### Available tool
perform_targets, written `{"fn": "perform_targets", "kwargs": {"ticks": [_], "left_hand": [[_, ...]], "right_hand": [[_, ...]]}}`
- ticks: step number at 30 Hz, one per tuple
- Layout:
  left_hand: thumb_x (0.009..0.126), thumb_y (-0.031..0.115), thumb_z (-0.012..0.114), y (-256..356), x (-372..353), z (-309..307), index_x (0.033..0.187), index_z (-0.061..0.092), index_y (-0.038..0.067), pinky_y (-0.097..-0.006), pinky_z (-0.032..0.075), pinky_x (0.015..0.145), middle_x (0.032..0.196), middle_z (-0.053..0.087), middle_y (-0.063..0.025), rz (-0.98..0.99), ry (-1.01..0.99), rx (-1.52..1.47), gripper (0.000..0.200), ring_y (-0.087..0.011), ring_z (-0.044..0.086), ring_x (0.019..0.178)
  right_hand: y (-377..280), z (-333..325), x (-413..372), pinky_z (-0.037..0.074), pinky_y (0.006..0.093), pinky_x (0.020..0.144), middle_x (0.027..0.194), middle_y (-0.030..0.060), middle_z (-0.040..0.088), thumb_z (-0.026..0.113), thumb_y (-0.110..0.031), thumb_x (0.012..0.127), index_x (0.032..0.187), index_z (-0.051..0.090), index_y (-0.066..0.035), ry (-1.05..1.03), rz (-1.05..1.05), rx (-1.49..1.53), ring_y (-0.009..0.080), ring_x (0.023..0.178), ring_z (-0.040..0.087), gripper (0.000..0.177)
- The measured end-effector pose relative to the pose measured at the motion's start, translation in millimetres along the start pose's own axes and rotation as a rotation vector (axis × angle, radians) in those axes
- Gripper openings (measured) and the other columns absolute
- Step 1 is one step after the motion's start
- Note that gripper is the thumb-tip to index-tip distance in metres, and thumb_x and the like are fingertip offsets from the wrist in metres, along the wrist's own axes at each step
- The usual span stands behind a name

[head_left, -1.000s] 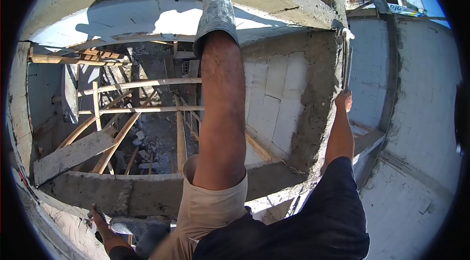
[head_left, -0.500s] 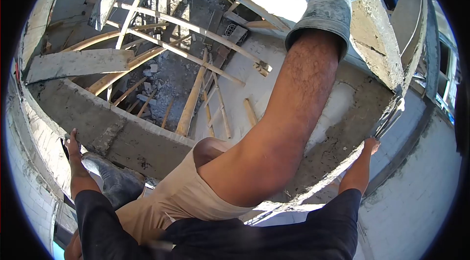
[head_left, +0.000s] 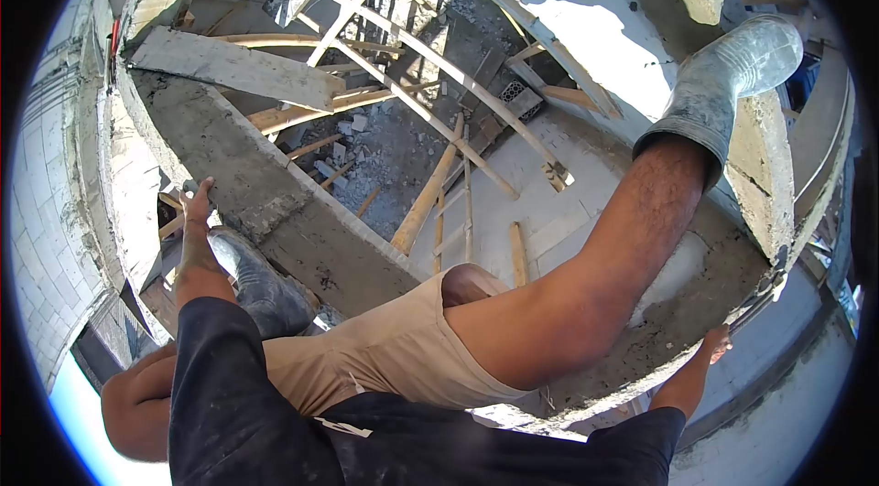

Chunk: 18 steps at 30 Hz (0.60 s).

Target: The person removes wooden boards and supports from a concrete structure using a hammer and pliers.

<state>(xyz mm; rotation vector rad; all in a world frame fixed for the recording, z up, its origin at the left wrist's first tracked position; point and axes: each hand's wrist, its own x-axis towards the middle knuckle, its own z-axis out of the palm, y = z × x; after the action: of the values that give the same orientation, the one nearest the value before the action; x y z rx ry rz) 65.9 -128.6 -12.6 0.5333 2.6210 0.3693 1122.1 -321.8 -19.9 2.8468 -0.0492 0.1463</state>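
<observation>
My left hand (head_left: pixel 195 211) is at the outer edge of a grey concrete beam top (head_left: pixel 265 202), thumb and fingers apart, with a small dark patch beside the fingertips. Below it rests a muddy rubber boot (head_left: pixel 261 289) on my bent leg. On the far right, my right hand (head_left: pixel 717 345) has its fingers curled at the outer edge of a damp concrete ledge (head_left: pixel 673 321); what they close on cannot be made out. My other leg stretches across the ledge, its grey rubber boot (head_left: pixel 732 83) against rough concrete at the upper right.
Below the beam lies a deep room with bamboo poles (head_left: pixel 430 189) crossing it and rubble (head_left: pixel 348 152) on its floor. A plank (head_left: pixel 238 70) spans the upper left. A block wall (head_left: pixel 55 211) falls away on the left. Rough concrete (head_left: pixel 765 161) rises on the right.
The view has swung, so the beam, poles and both boots sit farther right. My left hand appears higher and farther right in view; my right hand appears lower, still at the ledge.
</observation>
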Motion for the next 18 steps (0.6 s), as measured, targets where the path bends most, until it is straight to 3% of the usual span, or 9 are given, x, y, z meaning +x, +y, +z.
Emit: {"fn": "perform_targets", "kwargs": {"ticks": [3,7,9,10,12,13,15,17,18], "left_hand": [[0.062,0.035,0.073,8.8,-14.8,7.2,0.134,0.01,-0.007,-0.0335,0.037,0.092,0.125,0.037,-0.0227,0.013,-0.004,-0.099,0.105,-0.0276,0.042,0.113],[0.061,0.036,0.073,-3.1,-2.4,6.9,0.134,0.008,-0.007,-0.0337,0.036,0.094,0.131,0.03,-0.0245,-0.002,0.052,0.021,0.107,-0.0295,0.039,0.116],[0.06,0.039,0.072,3.7,-9.9,7.2,0.134,0.009,-0.008,-0.0344,0.034,0.096,0.133,0.027,-0.0257,-0.013,-0.032,-0.084,0.108,-0.0317,0.036,0.119],[0.06,0.04,0.072,-2.3,-3.0,8.1,0.134,0.01,-0.008,-0.035,0.032,0.098,0.133,0.027,-0.0264,0.012,0.01,-0.01,0.108,-0.0327,0.035,0.12],[0.059,0.042,0.071,-20.1,15.8,9.0,0.134,0.012,-0.007,-0.0352,0.029,0.1,0.132,0.029,-0.0277,0.044,0.059,0.099,0.108,-0.0341,0.032,0.123],[0.059,0.042,0.071,-17.5,13.2,10.7,0.134,0.012,-0.007,-0.0352,0.029,0.1,0.132,0.029,-0.0277,0.044,0.064,0.085,0.108,-0.0341,0.032,0.123],[0.062,0.036,0.071,-4.6,-3.1,13.2,0.133,0.015,-0.006,-0.0346,0.037,0.092,0.123,0.04,-0.0227,0.029,0.125,0.118,0.1,-0.0294,0.045,0.11],[0.061,0.037,0.071,8.1,-14.1,9.9,0.134,0.013,-0.006,-0.0353,0.036,0.093,0.125,0.038,-0.0237,0.015,0.078,0.086,0.102,-0.0316,0.043,0.112],[0.059,0.039,0.071,1.8,-6.9,10.7,0.134,0.012,-0.006,-0.0345,0.033,0.097,0.129,0.034,-0.0247,-0.001,0.067,0.081,0.105,-0.0322,0.038,0.117]], "right_hand": [[-6.4,-8.3,-11.8,0.042,0.0449,0.081,0.107,0.0202,0.057,0.047,-0.054,0.074,0.113,0.04,0.002,-0.03,-0.009,0.08,0.0331,0.099,0.055,0.069],[-31.6,-53.8,-56.9,0.04,0.0464,0.084,0.111,0.019,0.055,0.049,-0.052,0.074,0.111,0.044,0.003,-0.025,0.036,0.046,0.0323,0.104,0.052,0.066],[-36.5,-74.2,-71.9,0.046,0.0453,0.074,0.097,0.0183,0.061,0.053,-0.043,0.075,0.095,0.054,0.005,0.024,-0.23,0.011,0.0312,0.09,0.059,0.052],[-28.9,-59.5,-47.1,0.046,0.0453,0.074,0.097,0.0183,0.061,0.053,-0.043,0.075,0.095,0.054,0.005,0.026,-0.224,0.03,0.0312,0.09,0.059,0.052],[3.2,-10.5,37.1,0.049,0.0392,0.052,0.071,0.0164,0.062,0.056,-0.028,0.074,0.075,0.057,0.005,-0.15,-0.331,-0.048,0.0279,0.061,0.062,0.033],[8.5,-1.2,53.9,0.049,0.0392,0.052,0.071,0.0164,0.062,0.056,-0.028,0.074,0.075,0.057,0.005,-0.145,-0.335,-0.034,0.0279,0.061,0.062,0.033],[8.8,9.0,70.8,0.041,0.0341,0.035,0.05,0.0127,0.055,0.058,-0.014,0.071,0.067,0.056,0.005,-0.359,-0.261,0.426,0.0225,0.04,0.055,0.02],[1.0,38.6,112.4,0.035,0.0331,0.03,0.046,0.0091,0.049,0.058,-0.01,0.072,0.065,0.053,0.002,-0.334,-0.257,0.345,0.0185,0.035,0.049,0.015],[14.3,70.9,146.3,0.031,0.0326,0.03,0.044,0.0066,0.046,0.058,-0.012,0.073,0.063,0.052,-0.001,-0.231,-0.333,0.519,0.0172,0.033,0.046,0.017]]}}
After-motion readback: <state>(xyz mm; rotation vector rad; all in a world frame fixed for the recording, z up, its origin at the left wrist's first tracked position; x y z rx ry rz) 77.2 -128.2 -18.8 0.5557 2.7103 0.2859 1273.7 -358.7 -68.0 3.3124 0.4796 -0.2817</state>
